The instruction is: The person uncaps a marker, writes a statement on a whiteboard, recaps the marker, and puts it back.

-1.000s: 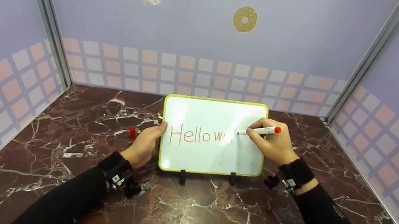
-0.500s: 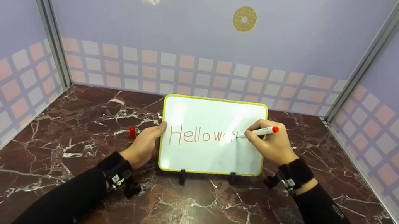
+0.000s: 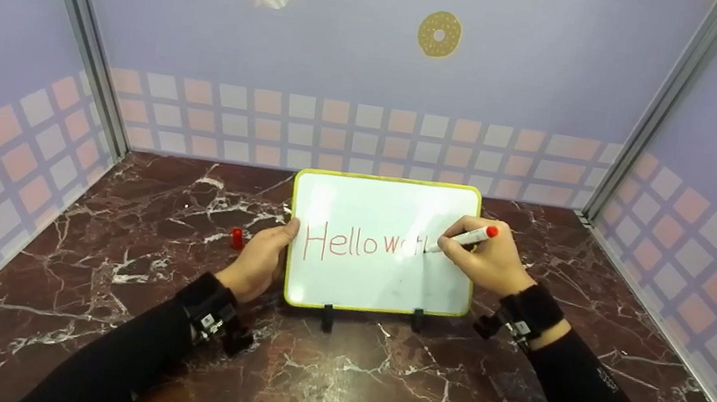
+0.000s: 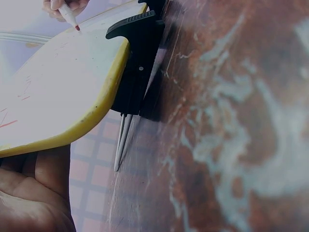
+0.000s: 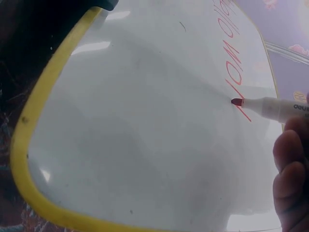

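A whiteboard [image 3: 361, 282] with a yellow rim leans upright, bearing red handwriting [image 3: 352, 242] that reads "Hello" and the start of a second word. My left hand [image 3: 263, 258] holds its left edge, thumb at the front rim and fingers behind, as the left wrist view also shows. Between thumb and fingers my right hand [image 3: 487, 258] pinches a white marker [image 3: 469, 236] with a red end. In the right wrist view the marker's red tip [image 5: 237, 102] meets the board at the last red strokes. A red marker cap [image 3: 237, 238] stands left of the board.
Black stand clips [image 3: 328, 318] carry the board's lower edge, with thin stand legs [image 4: 121, 145] behind. Dark red marbled tabletop [image 3: 333, 380] spreads around. Patterned lilac panels [image 3: 350, 60] close off the back and sides.
The marker tip has moved down the board, leaving a new red stroke after the earlier letters. My right hand has shifted slightly left and down. My left hand and the board stay put.
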`<state>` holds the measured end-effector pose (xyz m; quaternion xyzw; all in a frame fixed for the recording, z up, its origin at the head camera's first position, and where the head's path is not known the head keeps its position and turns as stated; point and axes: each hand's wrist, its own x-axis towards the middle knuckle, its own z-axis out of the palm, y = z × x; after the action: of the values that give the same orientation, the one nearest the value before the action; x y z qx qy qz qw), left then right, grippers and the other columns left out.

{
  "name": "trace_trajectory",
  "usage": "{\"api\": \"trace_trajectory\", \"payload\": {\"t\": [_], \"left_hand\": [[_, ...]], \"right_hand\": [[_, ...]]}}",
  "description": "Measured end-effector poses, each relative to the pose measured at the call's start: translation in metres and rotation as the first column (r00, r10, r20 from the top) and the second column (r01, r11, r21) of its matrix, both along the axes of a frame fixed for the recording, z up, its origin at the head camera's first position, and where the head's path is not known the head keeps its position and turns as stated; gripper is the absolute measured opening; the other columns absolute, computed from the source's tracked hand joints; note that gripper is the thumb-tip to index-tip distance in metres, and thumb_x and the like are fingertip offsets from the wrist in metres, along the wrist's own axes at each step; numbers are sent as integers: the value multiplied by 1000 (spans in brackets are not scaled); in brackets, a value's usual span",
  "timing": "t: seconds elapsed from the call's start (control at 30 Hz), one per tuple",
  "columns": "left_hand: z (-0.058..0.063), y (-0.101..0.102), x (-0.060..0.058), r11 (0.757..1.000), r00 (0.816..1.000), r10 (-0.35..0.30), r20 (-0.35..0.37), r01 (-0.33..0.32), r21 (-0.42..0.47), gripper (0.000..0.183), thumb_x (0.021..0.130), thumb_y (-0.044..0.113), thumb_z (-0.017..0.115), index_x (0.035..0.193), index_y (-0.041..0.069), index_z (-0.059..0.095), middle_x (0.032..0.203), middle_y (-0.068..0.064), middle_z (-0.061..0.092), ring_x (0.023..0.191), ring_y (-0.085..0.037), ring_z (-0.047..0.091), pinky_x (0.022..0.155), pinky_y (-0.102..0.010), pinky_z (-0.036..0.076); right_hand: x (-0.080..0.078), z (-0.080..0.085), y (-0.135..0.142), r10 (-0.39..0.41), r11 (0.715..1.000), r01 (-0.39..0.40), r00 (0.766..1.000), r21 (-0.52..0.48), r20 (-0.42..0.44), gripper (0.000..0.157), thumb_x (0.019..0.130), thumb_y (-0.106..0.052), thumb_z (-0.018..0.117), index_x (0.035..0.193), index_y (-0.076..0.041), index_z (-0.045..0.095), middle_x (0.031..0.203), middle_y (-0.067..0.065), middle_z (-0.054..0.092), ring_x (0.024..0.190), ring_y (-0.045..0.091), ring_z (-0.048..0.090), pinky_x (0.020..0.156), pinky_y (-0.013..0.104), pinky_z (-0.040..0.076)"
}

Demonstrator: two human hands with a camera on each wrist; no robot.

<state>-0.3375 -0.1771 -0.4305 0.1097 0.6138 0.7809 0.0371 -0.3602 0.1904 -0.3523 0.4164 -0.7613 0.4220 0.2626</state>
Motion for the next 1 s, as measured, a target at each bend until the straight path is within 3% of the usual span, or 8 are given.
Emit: {"api": "trace_trajectory", "payload": {"t": [0.2,0.4,0.57,1.0], "left_hand": [[0,-1,0,1000,1000,3,5,-3,-3,60,124,39,38,141,-13,62,117,-17,79,105,-28,79,93,-46,67],[0,-2,0,1000,1000,-29,8,29,-12,59,124,40,38,147,-10,59,127,-19,77,112,-30,77,97,-48,65],[0,-2,0,999,1000,-29,5,29,-16,58,124,40,38,148,-9,59,130,-20,76,113,-30,77,98,-49,65],[0,-2,0,999,999,-32,13,32,-14,58,123,41,40,146,-8,61,129,-21,76,112,-32,78,97,-51,66]], "right_hand": [[-12,-10,4,-6,1000,6,1000,9,9,16,84,20,78,79,5,74,62,7,61,55,-1,36,51,14,24],[-28,-22,13,-31,999,30,999,36,24,18,87,12,82,81,-4,78,65,0,63,53,3,38,50,16,26],[-31,-22,15,-14,999,12,999,49,34,20,91,7,82,81,-10,79,67,-6,65,52,6,41,49,17,28],[-31,-21,17,-8,999,5,998,44,64,20,91,7,81,81,-10,79,67,-7,65,52,8,44,47,18,31]]}}
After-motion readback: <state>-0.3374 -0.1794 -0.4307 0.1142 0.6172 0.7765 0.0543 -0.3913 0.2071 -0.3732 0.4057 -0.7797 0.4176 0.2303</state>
